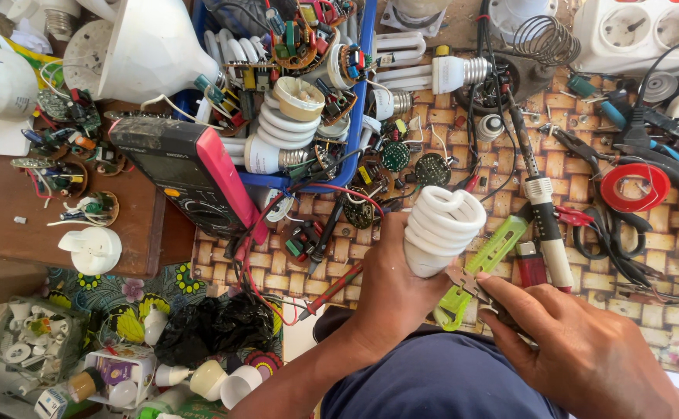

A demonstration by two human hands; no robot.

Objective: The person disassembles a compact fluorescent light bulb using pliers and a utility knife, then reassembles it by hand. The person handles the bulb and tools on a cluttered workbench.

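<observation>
A: Bulb [440,225], white spiral, sits at centre, left hand [393,295] wrapped around its base. Where's the blade?

B: At five o'clock of it: right hand [587,357] pinches a small metal tool [471,283], tip touching the base seam. Best keep the spiral steady, pry gently, away from the glass. Green cutter [479,268] lies just behind.

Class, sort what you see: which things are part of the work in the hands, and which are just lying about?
In hand:
left hand holding the spiral lamp
right hand holding a thin metal blade at the lamp's base

Lying about:
multimeter
green utility knife
red tape roll
blue tray of lamp parts
soldering iron
</observation>
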